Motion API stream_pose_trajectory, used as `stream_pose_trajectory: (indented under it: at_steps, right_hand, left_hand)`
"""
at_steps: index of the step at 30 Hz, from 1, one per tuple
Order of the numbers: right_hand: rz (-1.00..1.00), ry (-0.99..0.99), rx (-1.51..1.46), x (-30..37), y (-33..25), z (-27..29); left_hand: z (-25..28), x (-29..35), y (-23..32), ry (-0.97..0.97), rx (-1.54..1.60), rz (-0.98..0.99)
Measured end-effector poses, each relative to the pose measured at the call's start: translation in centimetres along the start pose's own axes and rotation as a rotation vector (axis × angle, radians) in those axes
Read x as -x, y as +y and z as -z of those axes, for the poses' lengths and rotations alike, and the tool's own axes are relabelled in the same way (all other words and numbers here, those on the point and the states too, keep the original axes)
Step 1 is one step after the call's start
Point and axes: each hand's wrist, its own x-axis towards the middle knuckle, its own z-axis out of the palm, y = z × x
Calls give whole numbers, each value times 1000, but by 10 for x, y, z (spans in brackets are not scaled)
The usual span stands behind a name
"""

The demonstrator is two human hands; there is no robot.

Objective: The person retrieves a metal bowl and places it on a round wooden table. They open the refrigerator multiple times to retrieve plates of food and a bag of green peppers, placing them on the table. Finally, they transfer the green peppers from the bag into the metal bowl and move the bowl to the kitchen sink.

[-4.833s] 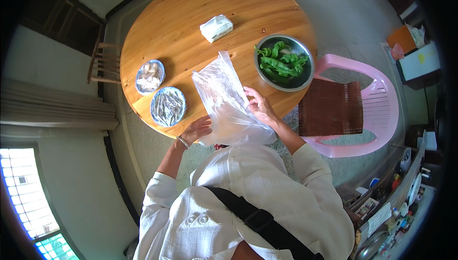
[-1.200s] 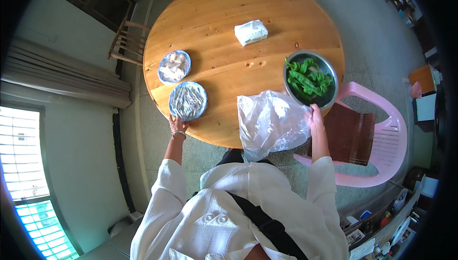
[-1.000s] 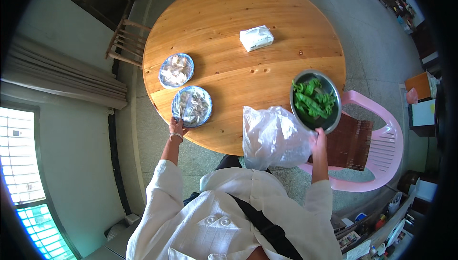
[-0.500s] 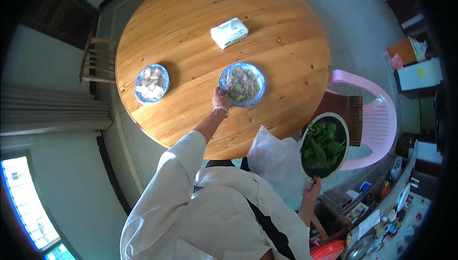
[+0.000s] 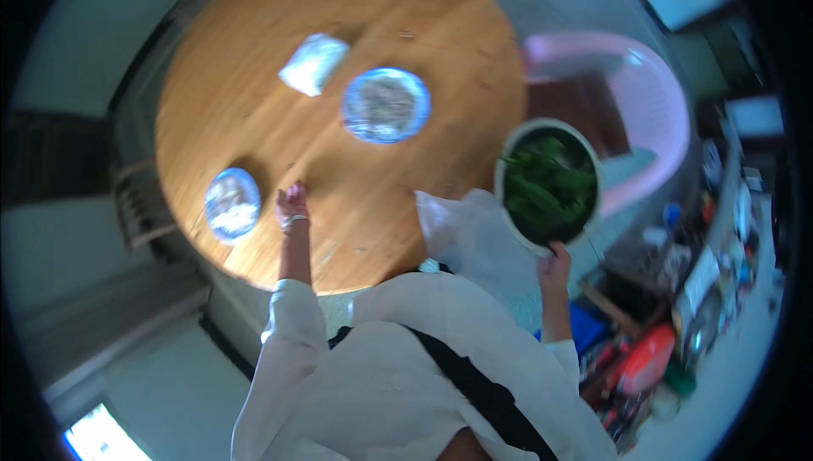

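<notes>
My left hand (image 5: 292, 205), with a bracelet at its wrist, hovers or rests over the near left of the round wooden table (image 5: 373, 232). It holds nothing, and its fingers look loosely apart, though blurred. Just left of it is a blue-rimmed bowl (image 5: 232, 204) of pale food chunks. Farther off, to the right, sits a second blue-rimmed bowl (image 5: 386, 105) with greyish food. My right hand (image 5: 555, 268) grips the near rim of a pale-rimmed basin (image 5: 500, 186) full of green vegetables (image 5: 550, 186). A translucent plastic bag (image 5: 461, 228) hangs against the basin's left side.
A white soft packet (image 5: 314, 64) lies on the table beyond the bowls. Right of the basin stands a pink plastic chair (image 5: 665, 114) with a brown mat (image 5: 584, 110). A wooden chair (image 5: 140, 198) is at the left. Cluttered shelves and a red basin (image 5: 645, 359) fill the lower right.
My left hand has let go of the greyish-food bowl and moved left, near the other bowl. My view has turned and shifted. The right hand still holds the basin.
</notes>
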Motion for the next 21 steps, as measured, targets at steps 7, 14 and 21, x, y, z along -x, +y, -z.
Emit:
stream_pose_trajectory:
  at_steps: [7, 14, 21]
  right_hand:
    - [-85, -244, -59, 5, 3, -32]
    - [-21, -163, 55, 12, -1, -47]
    - [53, -66, -1, 17, 15, -28]
  left_hand:
    - [59, -18, 91, -130, 71, -205]
    - [39, 5, 90, -161, -120, -278]
    - [60, 63, 49, -472, -333, -243]
